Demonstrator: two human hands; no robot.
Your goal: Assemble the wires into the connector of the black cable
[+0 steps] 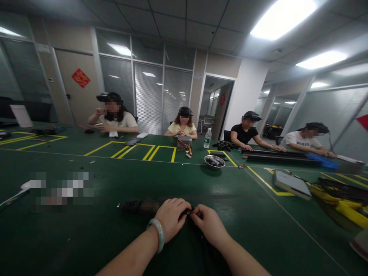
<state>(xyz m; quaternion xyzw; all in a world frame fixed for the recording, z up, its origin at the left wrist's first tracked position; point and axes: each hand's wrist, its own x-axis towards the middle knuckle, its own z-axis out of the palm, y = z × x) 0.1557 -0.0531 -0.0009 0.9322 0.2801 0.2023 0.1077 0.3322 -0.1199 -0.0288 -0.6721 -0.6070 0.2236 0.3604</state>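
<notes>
A black electric screwdriver (137,207) lies across the table in front of me, its metal tip pointing left. My left hand (172,216), with a pale green bangle at the wrist, is closed over the tool's rear part. At the tool's right end, the fingers of my right hand (208,222) pinch a dark cord close to my left fingertips. Part of the cord (202,238) hangs down below my right hand. The fingers hide most of the joint between cord and tool.
Ahead stand a metal bowl (214,162) of dark parts, a water bottle (207,138) and a power supply (184,142) with wires. A grey metal box (291,184) and a yellow-black bag (342,201) lie to the right. Several people sit across the green table (115,245).
</notes>
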